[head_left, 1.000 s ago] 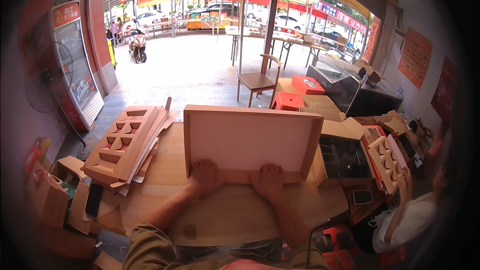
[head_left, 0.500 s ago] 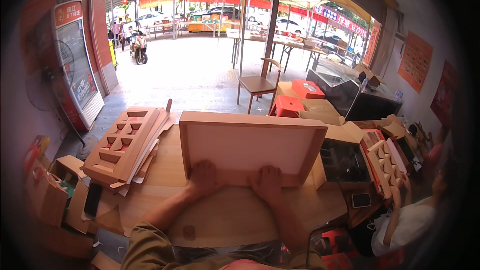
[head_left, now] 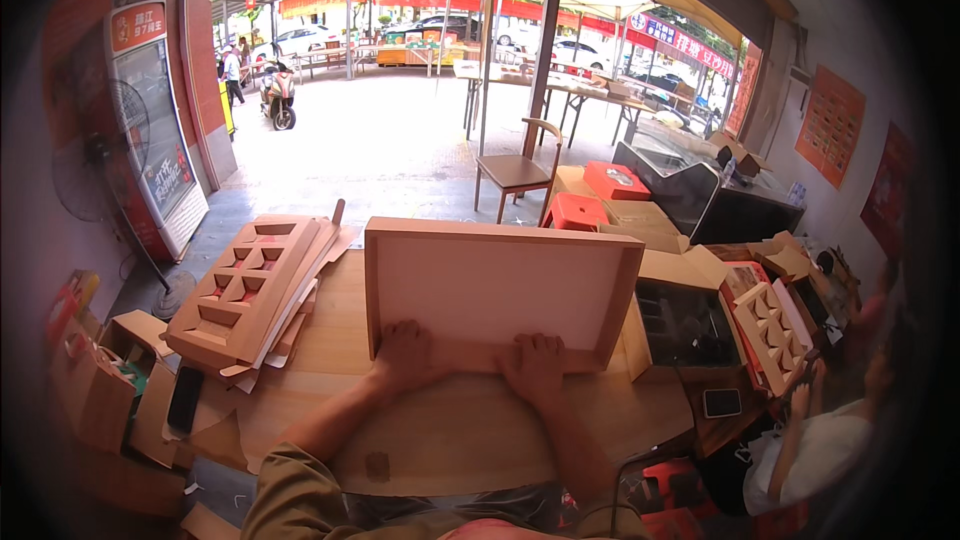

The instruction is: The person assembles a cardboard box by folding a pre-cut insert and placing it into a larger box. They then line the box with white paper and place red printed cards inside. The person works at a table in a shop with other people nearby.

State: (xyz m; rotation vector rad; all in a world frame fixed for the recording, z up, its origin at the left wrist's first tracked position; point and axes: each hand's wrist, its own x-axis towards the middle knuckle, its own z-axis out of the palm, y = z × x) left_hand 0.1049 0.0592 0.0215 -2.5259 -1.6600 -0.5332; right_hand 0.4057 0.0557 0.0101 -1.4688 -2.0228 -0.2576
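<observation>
A shallow brown cardboard box with a pale inside stands on its long edge on the wooden table, its open side turned to me. My left hand grips the lower wall near the left corner, fingers bent over it. Further right on that same wall, my right hand holds on in a like way. Both thumbs are hard to make out. To the left lies a stack of cardboard inserts with square openings, loose sheets beneath it.
A black phone lies at the table's left. On the right sit an open box with a dark inside, another phone and a co-worker's hands by a cardboard insert. Beyond the table stand a chair and red stools.
The box's right side has swung slightly left, while my hands keep nearly the same place. The co-worker's hands at the right have shifted, and a person outside has moved.
</observation>
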